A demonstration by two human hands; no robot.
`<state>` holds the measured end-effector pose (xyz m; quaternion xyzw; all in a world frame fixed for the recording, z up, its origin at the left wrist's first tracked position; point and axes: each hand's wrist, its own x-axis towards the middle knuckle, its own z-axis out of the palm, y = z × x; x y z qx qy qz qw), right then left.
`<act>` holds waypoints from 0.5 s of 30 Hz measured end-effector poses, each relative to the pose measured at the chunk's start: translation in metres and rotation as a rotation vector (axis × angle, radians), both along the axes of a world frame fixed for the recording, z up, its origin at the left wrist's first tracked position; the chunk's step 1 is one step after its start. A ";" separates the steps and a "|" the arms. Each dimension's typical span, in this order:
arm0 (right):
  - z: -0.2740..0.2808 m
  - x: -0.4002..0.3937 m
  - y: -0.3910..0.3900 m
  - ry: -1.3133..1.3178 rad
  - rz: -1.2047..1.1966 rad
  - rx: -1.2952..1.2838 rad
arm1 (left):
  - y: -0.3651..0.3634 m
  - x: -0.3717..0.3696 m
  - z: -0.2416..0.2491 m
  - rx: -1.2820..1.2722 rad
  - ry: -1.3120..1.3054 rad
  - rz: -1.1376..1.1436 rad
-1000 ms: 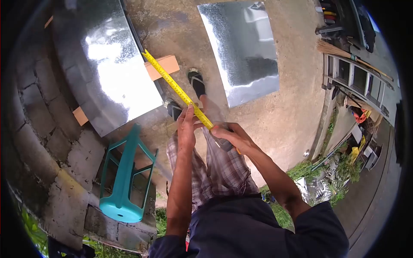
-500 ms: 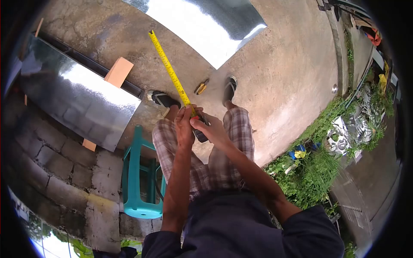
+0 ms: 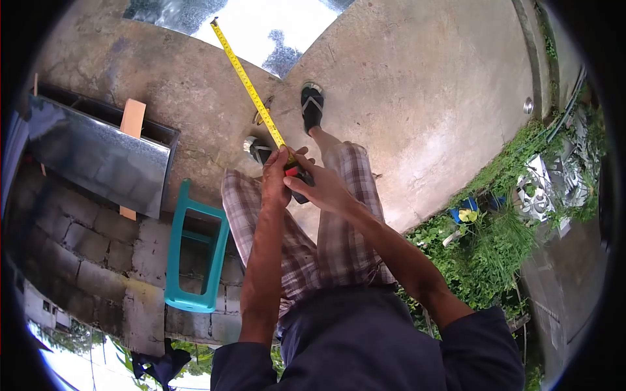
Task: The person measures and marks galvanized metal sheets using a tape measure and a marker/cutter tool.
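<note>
A yellow tape measure (image 3: 248, 85) is drawn out of its red and black case, its blade slanting up and left over the floor. My left hand (image 3: 275, 174) pinches the blade close to the case. Wrapped round the case is my right hand (image 3: 321, 186), just right of the left one. The blade's hooked end lies in view over a shiny metal sheet (image 3: 251, 29) on the ground. Partly behind the blade, yellow-handled pliers (image 3: 262, 112) rest on the concrete near my feet.
A teal plastic stool (image 3: 189, 301) stands at the left. Beyond it, another metal sheet (image 3: 104, 156) lies with a wooden board (image 3: 132, 118) beside a concrete-block wall (image 3: 98, 260). Green plants (image 3: 479, 267) and a blue pot (image 3: 464, 212) edge the concrete floor at the right.
The view has shifted, and the metal sheet now sits higher in it. My right foot has moved forward and left. The blade's end now overlaps the sheet; both hands keep their hold.
</note>
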<state>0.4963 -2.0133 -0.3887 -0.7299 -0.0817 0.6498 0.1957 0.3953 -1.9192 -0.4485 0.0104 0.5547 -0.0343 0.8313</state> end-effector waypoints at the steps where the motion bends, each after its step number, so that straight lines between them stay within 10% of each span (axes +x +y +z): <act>1: -0.004 0.004 -0.009 -0.125 -0.047 0.096 | -0.005 -0.004 -0.015 0.094 0.035 -0.069; 8: -0.025 0.100 -0.061 -0.074 -0.489 0.070 | 0.031 -0.041 -0.115 0.463 -0.057 -0.324; 15: -0.190 0.234 -0.073 -0.338 0.152 -0.039 | 0.078 -0.114 -0.271 0.761 -0.001 -0.833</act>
